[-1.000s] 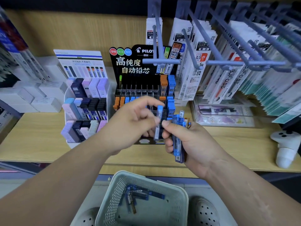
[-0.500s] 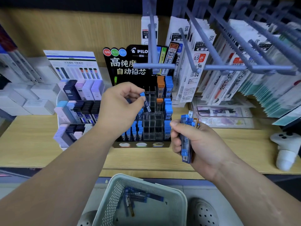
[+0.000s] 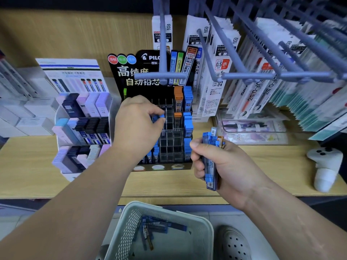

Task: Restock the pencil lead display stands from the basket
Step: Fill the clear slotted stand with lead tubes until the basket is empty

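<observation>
- Left hand (image 3: 137, 121): fingers curled, thumb and forefinger pinching one blue lead case (image 3: 159, 117) by its top end. The case sits at the upper middle cells of the black display stand (image 3: 170, 147). Cannot tell whether its lower end is already inside a cell; the fingers hide it.
- Right hand (image 3: 231, 166): closed round a bundle of lead cases (image 3: 210, 158), held upright just in front of the stand's right side. Mostly blue, with at least one orange-brown one at the back.
- Handling, judged: cases look like thin, stiff plastic, light and smooth-sided, so likely to slip from a loose stack. Leads inside are presumably brittle; set them in, do not drop them.
- Best hold, judged: pinch across the narrow sides near the cap end, long axis upright, so the free end leads into the cell.
- Stand: clear gridded cells, many bare in the middle columns; blue and orange stock fills the right columns and the lower left.
- Basket (image 3: 204, 222): below the shelf (image 3: 169, 186) edge, well apart from the stand, with loose cases (image 3: 157, 227) lying flat in it.
- Pastel stand (image 3: 82, 128): just left of the black one.
</observation>
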### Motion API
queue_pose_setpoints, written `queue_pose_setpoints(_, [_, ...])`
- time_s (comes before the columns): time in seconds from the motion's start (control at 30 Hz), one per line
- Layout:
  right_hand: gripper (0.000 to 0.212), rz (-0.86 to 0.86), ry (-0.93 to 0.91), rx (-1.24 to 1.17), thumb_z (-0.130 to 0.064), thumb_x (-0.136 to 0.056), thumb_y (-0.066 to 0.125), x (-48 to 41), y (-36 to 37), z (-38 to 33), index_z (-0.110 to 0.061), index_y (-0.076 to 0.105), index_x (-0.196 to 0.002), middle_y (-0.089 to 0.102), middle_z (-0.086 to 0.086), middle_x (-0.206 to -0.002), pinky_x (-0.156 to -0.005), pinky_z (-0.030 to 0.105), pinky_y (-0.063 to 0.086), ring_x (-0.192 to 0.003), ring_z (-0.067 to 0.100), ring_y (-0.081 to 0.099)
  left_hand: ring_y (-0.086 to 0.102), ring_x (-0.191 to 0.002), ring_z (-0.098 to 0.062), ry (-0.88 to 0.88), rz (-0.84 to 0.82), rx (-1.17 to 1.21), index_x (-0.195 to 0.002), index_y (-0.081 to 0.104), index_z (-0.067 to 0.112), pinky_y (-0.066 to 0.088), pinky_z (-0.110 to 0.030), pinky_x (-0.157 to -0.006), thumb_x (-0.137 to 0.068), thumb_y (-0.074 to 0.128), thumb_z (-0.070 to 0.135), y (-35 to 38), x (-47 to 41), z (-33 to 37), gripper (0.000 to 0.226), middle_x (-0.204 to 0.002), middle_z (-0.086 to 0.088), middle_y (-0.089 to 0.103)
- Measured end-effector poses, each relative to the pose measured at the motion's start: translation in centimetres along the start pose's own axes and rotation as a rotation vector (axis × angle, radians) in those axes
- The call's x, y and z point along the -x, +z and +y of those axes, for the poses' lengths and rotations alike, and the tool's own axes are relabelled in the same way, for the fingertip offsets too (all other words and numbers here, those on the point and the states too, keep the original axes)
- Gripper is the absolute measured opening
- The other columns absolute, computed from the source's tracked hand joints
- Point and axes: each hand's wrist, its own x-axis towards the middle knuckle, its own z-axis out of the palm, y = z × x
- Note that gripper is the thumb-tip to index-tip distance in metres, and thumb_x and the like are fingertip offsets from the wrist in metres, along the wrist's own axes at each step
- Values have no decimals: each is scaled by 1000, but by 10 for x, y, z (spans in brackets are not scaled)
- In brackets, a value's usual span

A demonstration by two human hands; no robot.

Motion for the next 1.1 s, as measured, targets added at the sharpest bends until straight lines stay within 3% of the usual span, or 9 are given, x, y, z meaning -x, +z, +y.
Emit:
queue_pose_setpoints(0.37, [5, -29, 9, -4, -12, -89, 72, 3, -3, -4, -11, 67, -88, 60, 6, -71, -52, 25, 42, -54, 14, 49, 59, -83, -18, -76, -57, -54, -87, 77, 20, 51, -33, -76, -73, 85, 14, 1, -2, 4, 18, -78, 7, 58])
queue_pose_setpoints(0.5, [6, -52, 18, -1, -11, -88, 72, 3, -2, -4, -11, 66, -86, 60, 6, -71, -51, 24, 42, -55, 13, 49, 57, -79, -15, -88, -45, -31, -87, 75, 23, 44, -27, -72, -73, 86, 22, -6, -1, 12, 17, -75, 10, 57])
queue_pose_setpoints(0.6, [4, -82, 17, -2, -7, -89, 70, 4, 2, -3, -9, 68, -87, 60, 6, -70, -50, 24, 42, -54, 13, 50, 55, -66, -4, -191, -83, 216, -81, 76, 23, 45, -20, -64, -81, 80, 24, -16, 5, 36, 4, -70, 5, 63])
queue_pose_setpoints(0.7, [6, -137, 15, 9, -4, -87, 73, 6, 7, -2, -7, 68, -90, 60, 7, -70, -50, 24, 41, -55, 14, 50, 64, -68, -10, -379, -340, 577, -81, 78, 20, 53, -22, -68, -87, 74, 17, -24, 15, 58, 8, -74, 0, 73])
queue_pose_setpoints(0.8, [10, -190, 16, 62, -4, -82, 74, 9, 12, -1, -9, 66, -85, 60, 7, -70, -50, 24, 41, -55, 15, 50, 60, -57, -14, -445, -539, 729, -81, 76, 12, 48, -19, -62, -91, 69, 13, -29, 27, 61, 12, -60, -9, 65])
queue_pose_setpoints(1.1, [9, -211, 46, 114, 0, -90, 65, 24, 22, -1, -6, 71, -93, 68, 8, -73, -51, 23, 47, -57, 14, 60, 51, -50, -10, -584, -528, 856, -75, 70, 9, 42, -15, -50, -84, 73, 20, -42, 43, 53, 15, -58, -4, 56])
